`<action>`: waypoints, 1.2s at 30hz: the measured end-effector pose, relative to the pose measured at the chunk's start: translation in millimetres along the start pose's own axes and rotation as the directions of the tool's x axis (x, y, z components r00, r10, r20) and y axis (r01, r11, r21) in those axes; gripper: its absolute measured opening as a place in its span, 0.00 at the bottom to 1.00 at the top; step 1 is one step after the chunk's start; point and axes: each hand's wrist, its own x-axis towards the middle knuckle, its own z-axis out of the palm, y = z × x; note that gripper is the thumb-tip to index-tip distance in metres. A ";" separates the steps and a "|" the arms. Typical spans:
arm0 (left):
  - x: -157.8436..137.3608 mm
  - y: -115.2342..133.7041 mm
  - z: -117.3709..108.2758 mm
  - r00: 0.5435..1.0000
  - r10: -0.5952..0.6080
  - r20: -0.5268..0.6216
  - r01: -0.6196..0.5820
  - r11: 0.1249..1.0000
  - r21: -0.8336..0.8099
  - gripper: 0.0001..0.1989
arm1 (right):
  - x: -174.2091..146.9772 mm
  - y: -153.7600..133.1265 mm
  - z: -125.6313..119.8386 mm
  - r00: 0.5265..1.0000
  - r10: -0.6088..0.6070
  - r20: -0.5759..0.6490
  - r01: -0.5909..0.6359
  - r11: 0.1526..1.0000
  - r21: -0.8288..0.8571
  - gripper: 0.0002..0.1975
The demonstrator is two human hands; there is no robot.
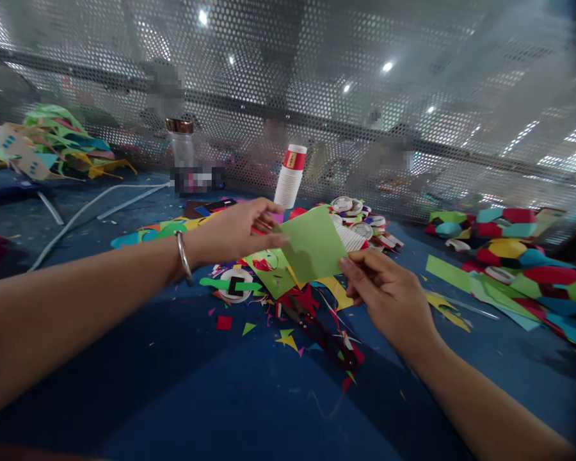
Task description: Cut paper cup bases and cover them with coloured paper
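My right hand [388, 294] pinches the lower right corner of a light green sheet of paper [314, 246] between thumb and fingers, above the blue table. At the sheet's left edge is my left hand [242, 230], its thumb apart from its bent fingers. I cannot tell whether that thumb touches the paper. A silver bangle [183, 256] circles the left wrist. Below the sheet lie paper scraps and a white disc [235, 285] with green strips and a black piece across it. A long dark item [319, 330] with small shiny spots lies nearer me.
A leaning stack of paper cups [290, 179] stands before the perforated metal screen [317, 77]. Round white pieces [362, 229] lie beside it. Colourful paper shapes [532, 269] are at right, a paper heap [62, 144] and clear bottle [181, 147] at left.
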 end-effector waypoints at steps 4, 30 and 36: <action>-7.9 13.6 17.6 0.999 0.022 0.048 -0.020 0.999 -0.029 0.08 | -1.2 -2.9 0.2 0.999 -0.007 0.039 0.007 1.000 -0.008 0.13; -108.3 39.9 5.8 0.766 -0.343 0.544 0.443 0.895 -0.060 0.28 | -3.9 -9.3 -12.6 0.983 -0.138 0.122 0.157 0.975 -0.159 0.14; -106.4 36.1 0.5 0.804 -0.380 0.457 0.380 0.920 0.096 0.26 | -2.2 -4.5 -8.7 0.925 -0.185 0.331 0.259 0.946 -0.195 0.12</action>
